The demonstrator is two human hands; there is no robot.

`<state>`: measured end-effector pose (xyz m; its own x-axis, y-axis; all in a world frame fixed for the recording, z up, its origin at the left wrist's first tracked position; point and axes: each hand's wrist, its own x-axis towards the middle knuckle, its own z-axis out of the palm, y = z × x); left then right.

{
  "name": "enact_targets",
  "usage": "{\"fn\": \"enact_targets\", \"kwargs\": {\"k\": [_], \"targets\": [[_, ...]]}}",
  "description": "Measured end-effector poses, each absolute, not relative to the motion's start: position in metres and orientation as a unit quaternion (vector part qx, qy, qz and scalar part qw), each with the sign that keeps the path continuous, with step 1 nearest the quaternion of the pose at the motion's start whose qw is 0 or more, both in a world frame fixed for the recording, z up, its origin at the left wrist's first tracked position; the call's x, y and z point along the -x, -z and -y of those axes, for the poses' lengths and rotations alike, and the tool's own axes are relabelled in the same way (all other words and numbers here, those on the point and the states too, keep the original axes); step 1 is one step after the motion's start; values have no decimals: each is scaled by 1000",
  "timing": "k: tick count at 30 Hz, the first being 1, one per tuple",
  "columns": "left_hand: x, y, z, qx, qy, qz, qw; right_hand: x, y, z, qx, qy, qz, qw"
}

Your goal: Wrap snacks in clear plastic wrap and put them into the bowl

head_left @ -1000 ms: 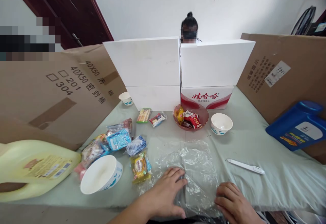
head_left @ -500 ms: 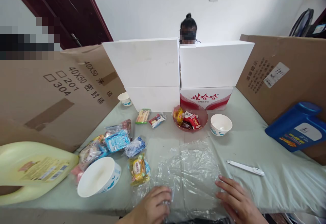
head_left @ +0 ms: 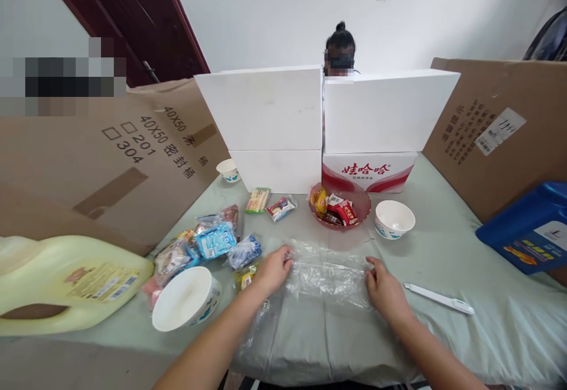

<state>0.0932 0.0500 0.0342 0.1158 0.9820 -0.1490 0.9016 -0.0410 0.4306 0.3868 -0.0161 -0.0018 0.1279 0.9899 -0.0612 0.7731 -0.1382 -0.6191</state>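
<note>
A clear plastic bag (head_left: 328, 278) lies spread on the cloth-covered table, wrinkled and see-through. My left hand (head_left: 273, 270) pinches its far left corner between thumb and fingers. At the far right edge, my right hand (head_left: 384, 288) has its fingers bent around the plastic. A yellow-wrapped snack (head_left: 245, 278) is partly hidden behind my left hand. Just beyond it lies a blue-and-white wrapped snack (head_left: 245, 252). Right of my right hand rests a white slim-handled tool (head_left: 438, 298), its kind unclear.
A pink glass bowl (head_left: 362, 218) holds several wrapped snacks. White bowls (head_left: 395, 220) stand beside it and at the left, one tilted bowl (head_left: 186, 298) near a yellow jug (head_left: 80, 278). A blue bottle (head_left: 527, 224) leans at right. White boxes (head_left: 274, 112) and cardboard (head_left: 163, 159) wall the table; a person sits behind.
Both hands have moved forward, away from me, to the bag's far edge, and the plastic is gathered there. My right hand has closed on it. The view has shifted slightly left.
</note>
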Motion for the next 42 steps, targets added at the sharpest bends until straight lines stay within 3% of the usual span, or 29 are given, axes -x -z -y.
{"fn": "enact_targets", "kwargs": {"k": [4, 9, 14, 19, 21, 25, 31, 42], "targets": [[-95, -26, -51, -701, -86, -682, 187, -386, 7, 17, 758, -111, 634, 102], [-102, -23, -51, -688, -87, -701, 166, -386, 14, 22, 750, -57, 655, 69], [-88, -44, -62, -668, -116, -718, 156, -395, 13, 25, 729, -29, 676, 103], [-44, -111, -46, -680, -301, -643, 183, -403, -6, 31, 658, 79, 712, 230], [-43, -132, -26, -692, -308, -631, 166, -392, -8, 32, 604, 84, 753, 247], [-84, -126, 12, -794, -149, -552, 206, -367, 15, 30, 515, 59, 837, 177], [-126, -68, 35, -857, 18, -495, 146, -403, 44, 50, 523, 64, 842, 115], [-162, -37, -33, -901, 37, -421, 96, -385, 32, 38, 545, 21, 830, 114]]}}
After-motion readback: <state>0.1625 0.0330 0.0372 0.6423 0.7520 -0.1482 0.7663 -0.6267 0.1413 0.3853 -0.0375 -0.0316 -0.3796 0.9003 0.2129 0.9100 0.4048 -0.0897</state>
